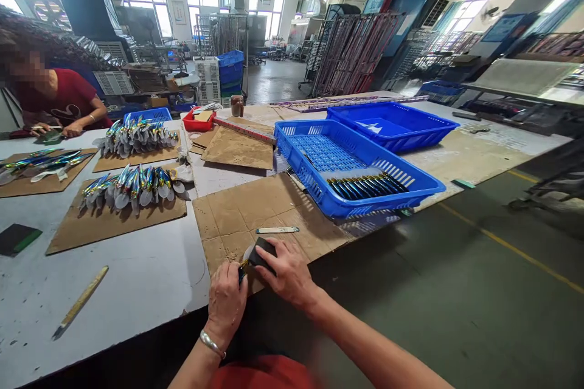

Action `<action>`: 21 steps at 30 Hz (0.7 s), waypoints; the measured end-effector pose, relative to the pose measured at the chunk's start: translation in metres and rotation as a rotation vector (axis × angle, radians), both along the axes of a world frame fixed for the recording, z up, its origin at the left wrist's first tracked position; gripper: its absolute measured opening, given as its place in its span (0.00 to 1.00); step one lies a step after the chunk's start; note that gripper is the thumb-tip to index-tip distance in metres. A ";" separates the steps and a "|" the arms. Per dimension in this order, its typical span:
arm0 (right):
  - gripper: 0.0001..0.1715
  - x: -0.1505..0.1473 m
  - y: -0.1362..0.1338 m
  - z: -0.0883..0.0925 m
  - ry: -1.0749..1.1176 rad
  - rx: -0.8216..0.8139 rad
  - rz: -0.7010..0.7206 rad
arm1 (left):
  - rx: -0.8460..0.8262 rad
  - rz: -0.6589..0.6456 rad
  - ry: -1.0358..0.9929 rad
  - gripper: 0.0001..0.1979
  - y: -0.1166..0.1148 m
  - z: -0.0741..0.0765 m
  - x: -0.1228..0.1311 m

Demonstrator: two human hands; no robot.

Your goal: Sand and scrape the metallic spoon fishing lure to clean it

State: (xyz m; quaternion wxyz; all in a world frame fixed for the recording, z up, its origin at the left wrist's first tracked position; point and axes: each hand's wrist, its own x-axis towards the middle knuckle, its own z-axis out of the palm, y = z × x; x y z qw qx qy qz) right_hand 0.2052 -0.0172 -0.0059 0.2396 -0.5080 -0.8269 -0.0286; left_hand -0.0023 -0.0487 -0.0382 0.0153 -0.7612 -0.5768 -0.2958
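Observation:
My left hand, with a silver bangle at the wrist, is closed around a dark, shiny fishing lure, most of it hidden by the fingers. A pale rounded lip shows at its far end. In my right hand is a black sanding block, pressed against or close to the lip end. Both hands are over the near edge of a cardboard sheet. Just beyond them lies a thin whitish stick. A blue basket farther right holds a row of dark lures.
Bundles of shiny lures rest on cardboard at the left. Nearer are a wooden-handled tool and a black-and-green block. A second blue basket and a red tray stand behind. A co-worker in red sits far left.

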 end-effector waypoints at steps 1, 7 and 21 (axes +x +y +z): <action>0.21 0.000 0.001 0.002 -0.005 -0.010 0.014 | 0.001 -0.004 -0.010 0.06 -0.001 0.001 0.001; 0.20 -0.001 0.005 0.006 -0.023 -0.005 -0.051 | -0.010 0.019 -0.069 0.06 -0.003 0.003 0.004; 0.20 -0.002 -0.002 0.013 -0.054 -0.065 0.058 | -0.123 0.021 -0.107 0.04 -0.004 0.006 0.005</action>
